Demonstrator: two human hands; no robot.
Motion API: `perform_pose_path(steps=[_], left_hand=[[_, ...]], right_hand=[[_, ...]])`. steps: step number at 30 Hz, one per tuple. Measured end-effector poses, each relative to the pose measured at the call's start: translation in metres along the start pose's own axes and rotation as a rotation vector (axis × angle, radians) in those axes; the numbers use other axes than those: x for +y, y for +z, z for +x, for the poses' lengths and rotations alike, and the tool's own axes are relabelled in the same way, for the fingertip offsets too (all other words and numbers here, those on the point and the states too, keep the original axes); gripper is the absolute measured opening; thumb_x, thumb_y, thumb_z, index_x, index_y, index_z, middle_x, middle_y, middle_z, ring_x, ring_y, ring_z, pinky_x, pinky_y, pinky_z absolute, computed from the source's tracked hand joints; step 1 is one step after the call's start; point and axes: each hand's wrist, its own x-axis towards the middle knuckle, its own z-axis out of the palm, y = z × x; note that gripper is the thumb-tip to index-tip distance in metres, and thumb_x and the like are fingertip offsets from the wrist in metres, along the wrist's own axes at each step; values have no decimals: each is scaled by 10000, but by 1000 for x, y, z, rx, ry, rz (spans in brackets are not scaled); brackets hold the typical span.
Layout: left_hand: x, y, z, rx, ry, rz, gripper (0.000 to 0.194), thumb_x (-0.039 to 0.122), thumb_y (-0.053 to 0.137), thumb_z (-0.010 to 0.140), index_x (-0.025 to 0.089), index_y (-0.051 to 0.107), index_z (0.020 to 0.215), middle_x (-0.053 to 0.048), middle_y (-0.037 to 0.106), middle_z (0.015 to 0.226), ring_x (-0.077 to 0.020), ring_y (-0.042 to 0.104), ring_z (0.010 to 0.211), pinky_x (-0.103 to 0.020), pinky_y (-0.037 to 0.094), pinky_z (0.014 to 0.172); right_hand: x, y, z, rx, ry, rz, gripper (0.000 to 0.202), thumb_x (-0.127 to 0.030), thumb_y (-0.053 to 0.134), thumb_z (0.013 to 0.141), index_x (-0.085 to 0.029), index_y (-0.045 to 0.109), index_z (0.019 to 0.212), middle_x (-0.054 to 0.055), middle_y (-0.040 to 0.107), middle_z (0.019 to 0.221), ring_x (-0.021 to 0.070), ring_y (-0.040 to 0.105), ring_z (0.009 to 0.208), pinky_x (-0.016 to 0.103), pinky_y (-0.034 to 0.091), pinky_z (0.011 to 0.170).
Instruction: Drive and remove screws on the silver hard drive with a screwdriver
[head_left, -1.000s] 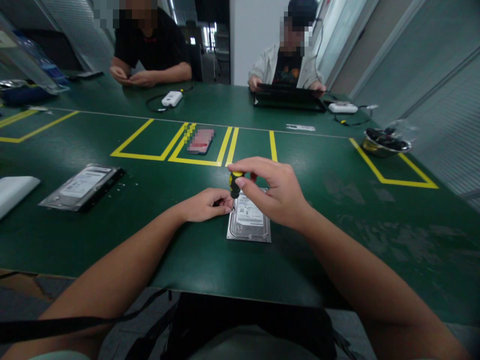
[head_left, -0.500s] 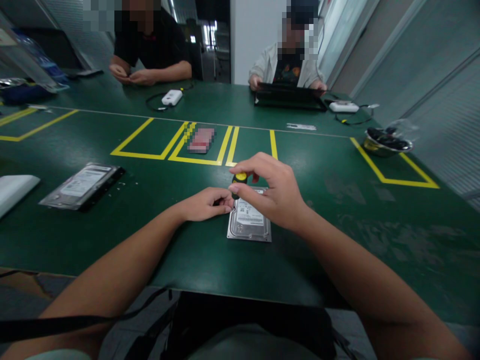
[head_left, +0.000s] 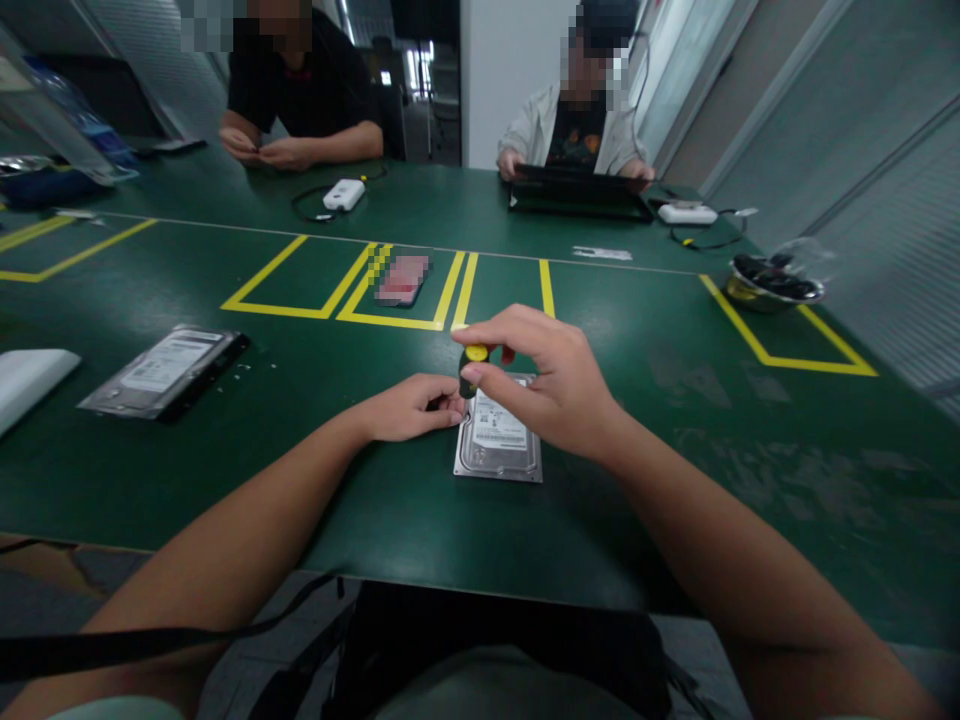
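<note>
A silver hard drive with a white label lies flat on the green table, its far part covered by my hands. Curled fingers of my left hand hold the drive at its left edge; the fingertips are partly hidden. Above that edge my right hand grips a screwdriver by its black handle with a yellow end, between thumb and fingers. The handle stands nearly upright; its tip is hidden from view.
At left lies another hard drive with small screws beside it, near a white object. A phone rests within yellow tape. A bowl of dark items stands at right. Two people sit across, one holding a black tablet-like panel.
The screwdriver handle has shifted slightly left and turned a little in my right hand, whose index finger reaches further over it. My left hand stays at the drive's edge.
</note>
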Motion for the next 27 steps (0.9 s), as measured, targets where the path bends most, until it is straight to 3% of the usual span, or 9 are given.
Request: perform_pose_path(steps=[3,6,12,18,27], left_hand=[[-1,1,0,-5,-1,-33,227,361,577,904,138,619,911,-20,613,817,-151,550,746,-270,423,674],[1,1,0,5,-4,-12,218,348,583,896,135,627,915,-26,622,838,-153,551,759,-273,424,681],[4,0,0,-5,-11,-22,188,323,583,888,139,619,894,-13,603,805,-138,536,719,-262,408,659],[1,0,0,-2,-9,-43,198,335,588,888,140,619,887,-14,604,786,-140,536,710,-261,410,652],[3,-1,-1,18,1,11,204,348,589,883,146,619,883,-22,603,806,-157,541,743,-276,427,677]], right_hand=[[1,-1,1,-29,7,34,207,-204,567,901,-174,697,1061,52,731,1025,148,652,908,303,504,794],[3,0,1,-4,-14,47,194,-262,622,891,-162,705,1036,73,713,1030,165,648,971,310,508,812],[6,3,0,74,3,8,175,-294,644,890,-188,724,1004,43,668,927,146,622,878,303,513,779],[4,0,-1,2,-37,24,225,-211,575,917,-171,709,1093,72,740,1080,159,674,1008,320,529,866],[1,6,-3,36,-38,-63,187,-290,634,887,-183,683,1033,43,727,991,156,648,893,301,517,777]])
